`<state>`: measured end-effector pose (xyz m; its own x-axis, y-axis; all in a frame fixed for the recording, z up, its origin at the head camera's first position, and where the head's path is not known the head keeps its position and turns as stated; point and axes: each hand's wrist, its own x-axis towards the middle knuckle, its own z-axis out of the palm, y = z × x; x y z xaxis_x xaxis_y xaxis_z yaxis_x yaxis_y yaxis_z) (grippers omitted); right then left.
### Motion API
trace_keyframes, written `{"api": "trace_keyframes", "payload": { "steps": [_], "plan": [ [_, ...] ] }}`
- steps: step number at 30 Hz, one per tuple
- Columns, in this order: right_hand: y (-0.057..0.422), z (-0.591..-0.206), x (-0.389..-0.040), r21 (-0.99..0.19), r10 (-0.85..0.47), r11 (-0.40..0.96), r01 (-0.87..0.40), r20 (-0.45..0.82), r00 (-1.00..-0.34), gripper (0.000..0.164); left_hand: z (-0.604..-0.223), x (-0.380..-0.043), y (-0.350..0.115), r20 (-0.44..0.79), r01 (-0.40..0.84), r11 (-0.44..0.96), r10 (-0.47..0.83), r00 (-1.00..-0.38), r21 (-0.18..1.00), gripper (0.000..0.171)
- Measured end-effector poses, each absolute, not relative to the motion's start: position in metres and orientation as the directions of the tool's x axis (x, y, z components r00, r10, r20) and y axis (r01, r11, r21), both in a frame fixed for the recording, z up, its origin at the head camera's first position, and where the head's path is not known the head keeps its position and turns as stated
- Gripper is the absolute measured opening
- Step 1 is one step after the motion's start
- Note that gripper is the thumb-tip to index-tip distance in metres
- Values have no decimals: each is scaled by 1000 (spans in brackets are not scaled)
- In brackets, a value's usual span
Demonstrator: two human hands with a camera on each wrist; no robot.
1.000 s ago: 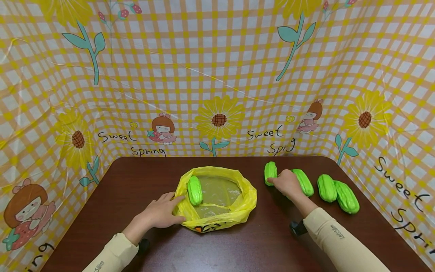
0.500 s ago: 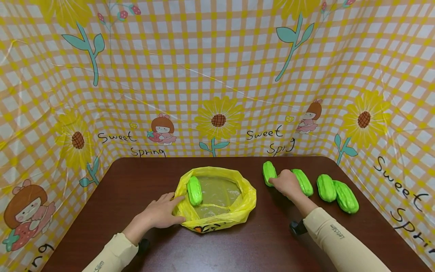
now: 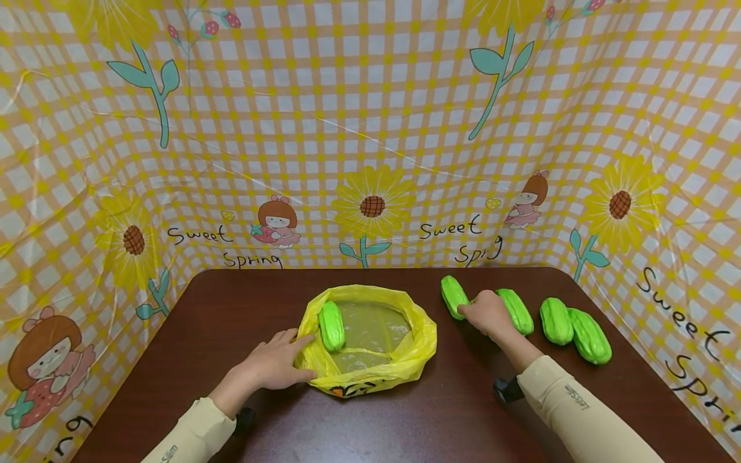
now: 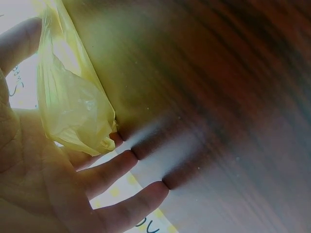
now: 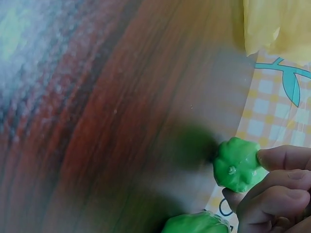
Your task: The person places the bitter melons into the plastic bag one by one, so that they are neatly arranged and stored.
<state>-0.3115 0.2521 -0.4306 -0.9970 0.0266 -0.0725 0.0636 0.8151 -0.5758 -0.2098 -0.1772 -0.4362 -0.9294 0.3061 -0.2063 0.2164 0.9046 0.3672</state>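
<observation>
A yellow plastic bag (image 3: 425,347) stands with its mouth wide open on the table, and one green ribbed gourd (image 3: 332,325) lies inside at its left. My left hand (image 3: 278,361) rests against the bag's left side, fingers spread and fairly straight; the left wrist view shows the bag's yellow film (image 4: 73,107) between thumb and fingers. On the right, my right hand (image 3: 487,314) pinches the near end of another green ribbed gourd (image 3: 453,294). In the right wrist view, thumb and finger hold this gourd (image 5: 237,165) by its sides, close above the table.
Just right of my right hand lies a green gourd (image 3: 515,312), partly hidden by it. Two more, a left gourd (image 3: 556,320) and a right gourd (image 3: 590,335), touch farther right. The dark brown table (image 3: 382,427) meets a checked cloth backdrop (image 3: 370,128) at the back and sides.
The pinched gourd's far end has swung to the left, so it now lies slanted. My right hand has barely shifted; the left hand and bag have stayed put.
</observation>
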Motion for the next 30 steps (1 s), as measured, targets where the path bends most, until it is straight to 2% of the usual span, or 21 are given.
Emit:
{"api": "trace_keyframes", "payload": {
  "steps": [19, 25, 30],
  "plan": [
    [241, -415, -305, -670, -41, 742, -3, -41, -998, 45, -435, -209, -176, -199, 221, 908, 305, -932, 357, 76],
    [233, -404, -300, -684, -43, 730, 6, -56, -997, 24, -435, -208, -176, -197, 220, 907, 304, -932, 360, 76],
    [225, -397, -295, -685, -56, 728, 9, -73, -996, 39, -436, -209, -176, -196, 224, 908, 306, -932, 354, 76]
  ]
}}
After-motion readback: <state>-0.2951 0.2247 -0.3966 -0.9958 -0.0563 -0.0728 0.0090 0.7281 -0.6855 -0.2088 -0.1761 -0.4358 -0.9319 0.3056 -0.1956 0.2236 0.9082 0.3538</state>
